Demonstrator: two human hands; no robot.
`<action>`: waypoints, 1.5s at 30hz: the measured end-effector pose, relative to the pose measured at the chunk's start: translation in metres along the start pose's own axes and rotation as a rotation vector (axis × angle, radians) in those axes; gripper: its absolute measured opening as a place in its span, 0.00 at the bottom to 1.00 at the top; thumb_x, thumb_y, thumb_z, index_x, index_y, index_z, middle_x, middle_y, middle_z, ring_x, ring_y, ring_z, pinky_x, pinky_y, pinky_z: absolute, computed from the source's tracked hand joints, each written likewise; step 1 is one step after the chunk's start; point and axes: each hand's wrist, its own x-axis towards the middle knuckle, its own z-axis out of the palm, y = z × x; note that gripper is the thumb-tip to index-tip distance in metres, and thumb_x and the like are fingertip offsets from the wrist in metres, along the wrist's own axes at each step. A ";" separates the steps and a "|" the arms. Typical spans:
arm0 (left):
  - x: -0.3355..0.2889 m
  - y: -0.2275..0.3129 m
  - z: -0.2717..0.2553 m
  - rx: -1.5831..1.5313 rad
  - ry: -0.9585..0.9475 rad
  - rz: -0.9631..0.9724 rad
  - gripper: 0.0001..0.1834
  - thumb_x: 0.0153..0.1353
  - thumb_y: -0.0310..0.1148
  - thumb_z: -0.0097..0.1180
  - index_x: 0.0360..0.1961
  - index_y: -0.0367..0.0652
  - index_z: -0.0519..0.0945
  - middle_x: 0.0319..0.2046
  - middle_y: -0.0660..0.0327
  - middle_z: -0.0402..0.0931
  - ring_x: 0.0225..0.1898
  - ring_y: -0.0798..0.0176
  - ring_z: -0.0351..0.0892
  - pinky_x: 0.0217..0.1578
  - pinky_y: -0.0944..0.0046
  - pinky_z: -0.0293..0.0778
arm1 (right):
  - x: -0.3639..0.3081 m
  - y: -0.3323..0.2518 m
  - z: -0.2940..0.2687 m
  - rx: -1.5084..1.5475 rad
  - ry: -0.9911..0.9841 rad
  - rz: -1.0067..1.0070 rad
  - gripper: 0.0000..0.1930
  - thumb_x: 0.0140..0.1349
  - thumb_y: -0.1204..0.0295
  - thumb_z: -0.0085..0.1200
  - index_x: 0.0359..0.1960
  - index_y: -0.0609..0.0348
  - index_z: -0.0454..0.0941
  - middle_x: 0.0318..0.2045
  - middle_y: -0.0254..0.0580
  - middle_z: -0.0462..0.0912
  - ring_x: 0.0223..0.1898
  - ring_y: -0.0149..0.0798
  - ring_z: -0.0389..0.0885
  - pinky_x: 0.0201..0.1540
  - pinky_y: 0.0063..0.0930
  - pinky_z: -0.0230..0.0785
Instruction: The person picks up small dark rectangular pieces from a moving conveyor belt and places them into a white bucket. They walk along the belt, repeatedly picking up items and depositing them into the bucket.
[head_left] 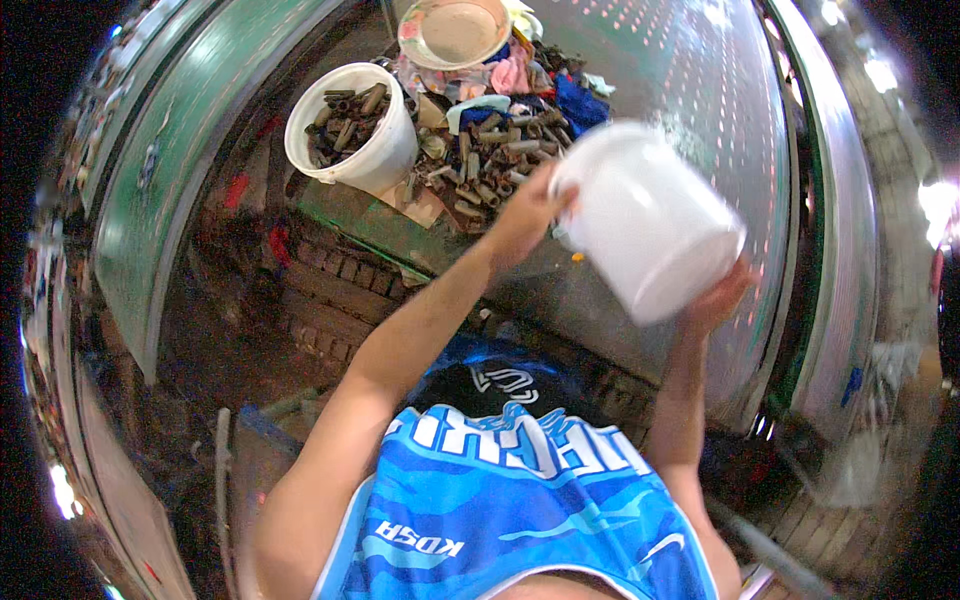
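Note:
I hold a white plastic bucket (650,215) tilted, its base toward me and to the right, its mouth facing away to the left. My left hand (535,208) is closed on the rim. My right hand (718,297) is closed around the lower edge by the base. The bucket is slightly blurred and its inside is hidden. To its left lies a heap of short, dirty grey-brown tube-like pieces (490,160). A second white bucket (385,150), partly filled with similar pieces (345,125), stands to the left of the heap.
A pale round basin (455,35) rests at the far side, above crumpled pink and blue cloths or plastic (510,72). The metal work surface (680,75) has rows of small holes. A green ledge (365,228) runs along its near edge. A long rail (800,200) bounds the right side.

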 end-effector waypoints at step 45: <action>-0.355 0.119 0.006 1.388 1.501 -0.078 0.22 0.41 0.19 0.69 0.38 0.57 0.90 0.79 0.62 0.62 0.82 0.39 0.46 0.78 0.19 0.41 | -0.153 0.070 0.426 -0.046 -1.869 0.566 0.27 0.67 0.70 0.63 0.66 0.64 0.71 0.58 0.47 0.80 0.61 0.42 0.78 0.69 0.39 0.68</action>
